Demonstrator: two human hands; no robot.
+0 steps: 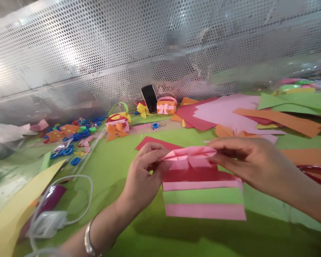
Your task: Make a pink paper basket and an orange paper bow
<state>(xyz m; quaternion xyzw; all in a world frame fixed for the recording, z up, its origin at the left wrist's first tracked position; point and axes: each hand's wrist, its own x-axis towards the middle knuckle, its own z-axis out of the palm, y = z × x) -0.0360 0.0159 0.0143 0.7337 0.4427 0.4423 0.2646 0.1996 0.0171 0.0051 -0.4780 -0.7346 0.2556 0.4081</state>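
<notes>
My left hand [147,175] pinches the left end of a folded pink paper bow [189,153] between thumb and fingers. At the bow's right end, my right hand [246,160] is closed in a similar pinch. Behind and below the bow is a striped paper bag [203,196] with a red top band and pink and green stripes. Whether the bow touches the bag or is held just in front of it, I cannot tell. A red paper sheet [155,142] shows behind my left hand.
Small paper bags [117,125] and a phone [149,98] stand along the perforated metal panel [117,53]. Coloured paper sheets [227,110] are piled at back right. Blue-handled scissors [80,135], a white charger with cable [49,223] and yellow paper [13,214] lie on the left.
</notes>
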